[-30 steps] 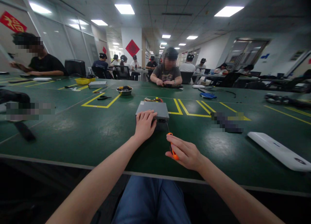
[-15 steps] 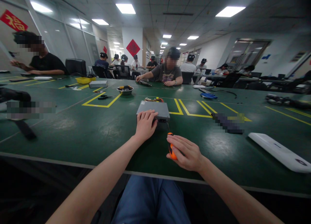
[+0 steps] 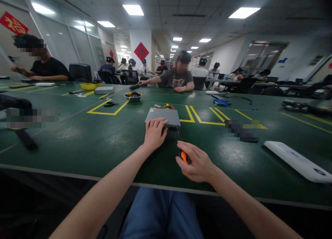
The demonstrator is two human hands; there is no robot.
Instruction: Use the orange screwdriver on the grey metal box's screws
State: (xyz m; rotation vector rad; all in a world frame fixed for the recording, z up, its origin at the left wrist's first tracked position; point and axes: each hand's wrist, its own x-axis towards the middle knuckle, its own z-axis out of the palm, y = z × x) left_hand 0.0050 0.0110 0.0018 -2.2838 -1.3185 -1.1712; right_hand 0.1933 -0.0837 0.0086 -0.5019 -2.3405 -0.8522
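A grey metal computer power supply [image 3: 166, 115] lies on the green table in front of me, a bundle of coloured wires [image 3: 163, 107] at its far side. My left hand [image 3: 155, 133] grips its near left part, fingers over the top and thumb at the front edge. To the right and nearer to me, my right hand [image 3: 195, 161] is closed around the orange and black handle of a screwdriver [image 3: 184, 157]. Its thin shaft points up to the right front corner of the power supply. Whether the tip sits in a screw is too small to tell.
A metal bowl [image 3: 132, 96] with tools stands beyond, left of the power supply. Nearby are a grey box [image 3: 104, 90] and a yellow tray [image 3: 90, 86]. On the right lie a white device [image 3: 298, 161] and blue cable [image 3: 222, 102]. A co-worker [image 3: 176, 76] sits opposite.
My right fingers have shifted on the screwdriver, now covering the handle's top end and spreading wider. My left hand stays put. The co-worker opposite has moved a dark object to the left.
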